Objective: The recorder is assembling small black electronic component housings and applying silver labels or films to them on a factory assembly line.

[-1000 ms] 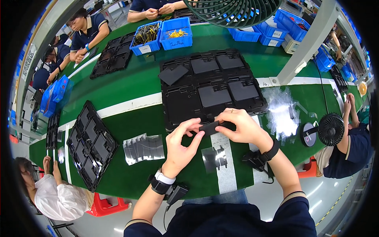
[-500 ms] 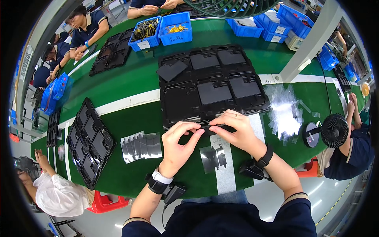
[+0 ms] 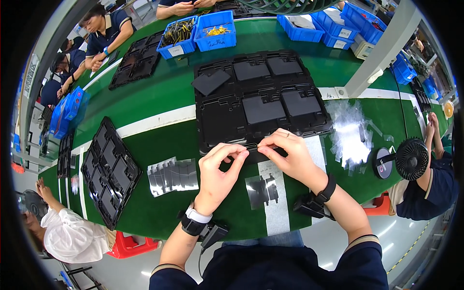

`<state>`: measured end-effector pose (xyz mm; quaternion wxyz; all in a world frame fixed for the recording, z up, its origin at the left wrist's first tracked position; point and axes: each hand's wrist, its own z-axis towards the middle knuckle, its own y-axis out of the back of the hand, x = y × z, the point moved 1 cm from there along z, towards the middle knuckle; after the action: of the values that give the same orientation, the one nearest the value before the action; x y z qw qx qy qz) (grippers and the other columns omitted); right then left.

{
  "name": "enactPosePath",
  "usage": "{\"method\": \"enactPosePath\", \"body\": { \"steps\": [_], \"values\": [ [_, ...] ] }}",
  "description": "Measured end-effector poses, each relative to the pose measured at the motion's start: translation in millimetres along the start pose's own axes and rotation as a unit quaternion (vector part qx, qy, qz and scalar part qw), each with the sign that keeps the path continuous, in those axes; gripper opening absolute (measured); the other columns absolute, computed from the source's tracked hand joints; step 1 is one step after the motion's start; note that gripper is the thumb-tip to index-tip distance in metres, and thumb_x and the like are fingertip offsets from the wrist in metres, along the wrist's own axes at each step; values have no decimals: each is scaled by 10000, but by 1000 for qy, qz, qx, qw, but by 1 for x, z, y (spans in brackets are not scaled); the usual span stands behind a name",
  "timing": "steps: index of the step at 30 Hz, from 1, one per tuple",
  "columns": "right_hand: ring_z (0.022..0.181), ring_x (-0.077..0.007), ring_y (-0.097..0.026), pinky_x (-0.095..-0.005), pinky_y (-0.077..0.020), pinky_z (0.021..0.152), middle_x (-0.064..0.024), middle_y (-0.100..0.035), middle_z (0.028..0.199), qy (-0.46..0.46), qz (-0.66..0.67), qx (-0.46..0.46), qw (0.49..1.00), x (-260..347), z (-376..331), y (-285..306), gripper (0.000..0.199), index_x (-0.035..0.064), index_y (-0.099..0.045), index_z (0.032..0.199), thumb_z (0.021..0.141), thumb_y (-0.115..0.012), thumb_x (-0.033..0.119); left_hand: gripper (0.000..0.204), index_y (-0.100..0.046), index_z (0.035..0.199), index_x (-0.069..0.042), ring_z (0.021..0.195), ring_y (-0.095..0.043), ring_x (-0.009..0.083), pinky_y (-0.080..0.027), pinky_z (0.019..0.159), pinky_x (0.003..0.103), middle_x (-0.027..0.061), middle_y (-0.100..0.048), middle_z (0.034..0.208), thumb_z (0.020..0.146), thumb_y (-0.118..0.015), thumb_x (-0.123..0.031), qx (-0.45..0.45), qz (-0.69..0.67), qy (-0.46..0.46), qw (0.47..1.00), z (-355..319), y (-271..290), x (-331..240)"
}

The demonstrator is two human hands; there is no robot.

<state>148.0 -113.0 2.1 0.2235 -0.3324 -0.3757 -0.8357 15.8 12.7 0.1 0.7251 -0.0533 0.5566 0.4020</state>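
My left hand [image 3: 222, 166] and my right hand [image 3: 290, 157] are side by side at the near edge of a large black tray [image 3: 220, 116]. Thumb and forefinger of each are pinched together. Between and just below the fingertips shows a thin dark flat piece [image 3: 252, 158], seen almost edge-on; the fingers cover much of it. Several dark flat panels [image 3: 263, 109] lie in the tray's pockets, and one loose panel [image 3: 211, 82] rests askew over its far left pocket. Below my hands lies a clear film sheet with black cut shapes [image 3: 262, 191].
Overlapping film sheets [image 3: 172, 177] lie left, beside a second tray [image 3: 111, 171]. Clear film scraps [image 3: 352, 135] and a small black fan [image 3: 411, 158] are right. A metal post [image 3: 382, 53] rises behind; blue bins [image 3: 216, 31] stand at the back. Co-workers sit around.
Both hands have shifted very slightly, with the fingertips still at the dark piece. Less of that piece shows between them. The tray and films stay in place.
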Motion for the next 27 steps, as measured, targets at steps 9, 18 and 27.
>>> {"method": "enactPosePath", "body": {
  "steps": [9,18,27],
  "values": [
    [606,-120,-581,-234,-471,562,-69,-642,815,0,30,-2,1000,-1,-6,-2,301,33,-627,1022,726,-680,20,183,-625,961,8,773,-616,119,-505,683,245,86,-658,852,808,-647,-89,26,-145,99,984,-3,-9,-2],
    [738,-96,-622,-214,-489,644,-93,-660,885,-110,194,28,974,1,-7,5,383,28,-578,1142,766,-641,-12,188,-606,918,61,732,-595,83,-524,651,245,62,-633,782,883,-555,-116,137,-237,141,951,-10,-8,5],
    [739,-136,-638,-242,-494,684,-122,-645,970,-70,202,51,975,-7,-13,5,413,46,-581,1152,745,-652,20,179,-607,851,49,643,-577,71,-496,599,222,48,-625,718,879,-561,-122,139,-218,128,958,-14,-7,5]
  ]
}}
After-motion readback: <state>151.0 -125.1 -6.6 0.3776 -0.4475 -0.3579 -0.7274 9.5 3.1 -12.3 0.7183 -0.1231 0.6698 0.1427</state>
